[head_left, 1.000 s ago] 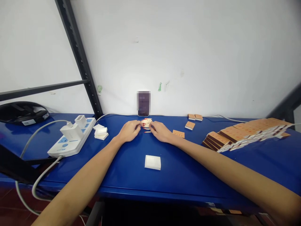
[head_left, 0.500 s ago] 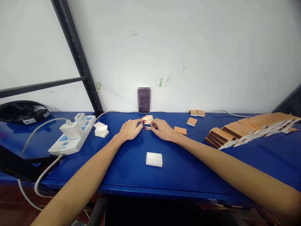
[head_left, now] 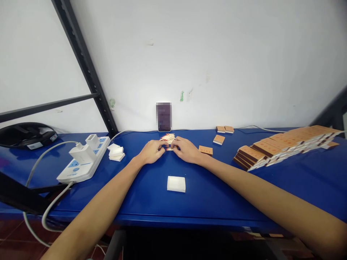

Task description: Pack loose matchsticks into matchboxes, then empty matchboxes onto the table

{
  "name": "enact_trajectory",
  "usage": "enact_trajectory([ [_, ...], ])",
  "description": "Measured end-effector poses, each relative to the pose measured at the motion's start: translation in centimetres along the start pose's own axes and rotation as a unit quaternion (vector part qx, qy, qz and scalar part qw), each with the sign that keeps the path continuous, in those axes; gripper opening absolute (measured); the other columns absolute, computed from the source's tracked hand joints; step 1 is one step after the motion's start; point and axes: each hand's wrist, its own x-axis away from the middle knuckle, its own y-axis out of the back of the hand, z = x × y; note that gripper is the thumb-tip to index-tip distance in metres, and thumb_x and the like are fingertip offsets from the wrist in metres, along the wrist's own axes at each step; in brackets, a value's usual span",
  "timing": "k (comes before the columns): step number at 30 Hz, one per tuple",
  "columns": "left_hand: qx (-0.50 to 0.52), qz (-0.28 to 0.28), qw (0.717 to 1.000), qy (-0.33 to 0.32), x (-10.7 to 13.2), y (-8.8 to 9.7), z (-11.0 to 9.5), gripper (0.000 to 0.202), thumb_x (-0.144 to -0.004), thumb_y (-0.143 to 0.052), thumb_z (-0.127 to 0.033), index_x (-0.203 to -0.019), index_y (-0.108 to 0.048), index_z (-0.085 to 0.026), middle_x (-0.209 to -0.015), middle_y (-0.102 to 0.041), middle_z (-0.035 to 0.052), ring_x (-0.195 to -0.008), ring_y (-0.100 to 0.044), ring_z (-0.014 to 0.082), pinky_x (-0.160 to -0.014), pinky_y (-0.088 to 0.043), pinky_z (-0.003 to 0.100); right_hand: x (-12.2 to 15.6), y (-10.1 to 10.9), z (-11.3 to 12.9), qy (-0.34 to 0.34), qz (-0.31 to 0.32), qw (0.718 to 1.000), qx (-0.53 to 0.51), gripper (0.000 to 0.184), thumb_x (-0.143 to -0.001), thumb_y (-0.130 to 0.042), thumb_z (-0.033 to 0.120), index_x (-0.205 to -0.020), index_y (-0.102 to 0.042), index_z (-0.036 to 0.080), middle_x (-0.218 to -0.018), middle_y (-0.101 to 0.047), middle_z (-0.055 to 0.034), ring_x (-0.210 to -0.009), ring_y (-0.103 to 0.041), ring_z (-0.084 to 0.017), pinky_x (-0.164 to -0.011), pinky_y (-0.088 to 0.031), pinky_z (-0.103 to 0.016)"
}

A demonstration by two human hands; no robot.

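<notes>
A pile of red-tipped matchsticks (head_left: 168, 137) lies on the blue table near the wall. My left hand (head_left: 154, 151) is at its left side, fingers curled and thumb near the red heads of a few sticks. From the right, my right hand (head_left: 185, 149) bends its fingers over the other ends of these sticks. Both hands pinch this small bunch between them; the exact fingertip contact is partly hidden. Closer to me lies a white matchbox tray (head_left: 176, 184). An orange matchbox cover (head_left: 205, 150) rests just beyond my right wrist.
Several white trays (head_left: 116, 153) are heaped at left, beside a power strip (head_left: 84, 169) with chargers and cables. A phone (head_left: 164, 117) leans on the wall. Stacked matchboxes (head_left: 282, 144) fill the right side; a few small ones (head_left: 219, 139) lie behind. A black headset (head_left: 27, 135) sits far left.
My left fingers have moved right and my right fingers slightly inward, closing over the near matchsticks. The camera view has shifted slightly.
</notes>
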Motion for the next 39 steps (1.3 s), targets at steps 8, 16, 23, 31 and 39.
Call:
enact_trajectory([
  [8, -0.045, 0.021, 0.999, -0.021, -0.2, 0.0, 0.1, 0.039, -0.079, -0.045, -0.022, -0.106, -0.072, -0.024, -0.091, -0.071, 0.0043, -0.078, -0.063, 0.0201, -0.073, -0.046, 0.029, 0.0, 0.1, 0.2, -0.005, -0.001, 1.0, 0.004, 0.019, -0.087, -0.045, 0.013, -0.089, -0.063, 0.018, -0.09, -0.057, -0.004, -0.081, -0.053, -0.015, -0.072, -0.036, -0.026],
  [16, -0.043, 0.014, 0.999, 0.01, -0.1, 0.0, -0.1, 0.037, -0.078, -0.046, -0.023, -0.102, -0.074, -0.023, -0.086, -0.071, 0.0047, -0.077, -0.062, 0.0198, -0.073, -0.046, 0.028, 0.2, 0.4, 0.5, -0.021, -0.002, 0.999, 0.026, 0.021, -0.088, -0.043, 0.014, -0.085, -0.064, 0.018, -0.089, -0.058, -0.0046, -0.079, -0.054, -0.015, -0.071, -0.036, -0.026],
  [23, -0.028, -0.015, 0.998, 0.054, 0.2, 0.3, 0.5, 0.041, -0.077, -0.046, -0.022, -0.108, -0.072, -0.021, -0.072, -0.067, 0.0025, -0.069, -0.061, 0.0184, -0.068, -0.044, 0.027, 0.0, 0.1, 0.3, -0.078, -0.001, 0.996, 0.051, 0.028, -0.09, -0.042, 0.017, -0.108, -0.063, 0.019, -0.094, -0.058, -0.0063, -0.084, -0.056, -0.017, -0.074, -0.037, -0.027],
  [31, -0.031, 0.016, 0.998, 0.052, 0.2, 0.2, 0.8, 0.039, -0.078, -0.047, -0.023, -0.108, -0.071, -0.024, -0.071, -0.066, 0.0017, -0.066, -0.06, 0.0188, -0.065, -0.042, 0.028, -0.2, -0.2, -0.1, -0.075, 0.021, 0.996, 0.045, 0.032, -0.091, -0.041, 0.019, -0.111, -0.066, 0.017, -0.093, -0.057, -0.007, -0.086, -0.055, -0.018, -0.077, -0.038, -0.028],
  [39, 0.011, -0.009, 0.999, 0.041, 0.2, 0.2, 1.0, 0.037, -0.078, -0.045, -0.021, -0.103, -0.072, -0.02, -0.061, -0.061, -0.0009, -0.058, -0.053, 0.0152, -0.06, -0.039, 0.025, -0.3, -0.2, -0.4, -0.078, 0.018, 0.997, 0.024, 0.028, -0.089, -0.043, 0.018, -0.103, -0.067, 0.018, -0.09, -0.057, -0.0062, -0.083, -0.055, -0.017, -0.075, -0.037, -0.028],
])
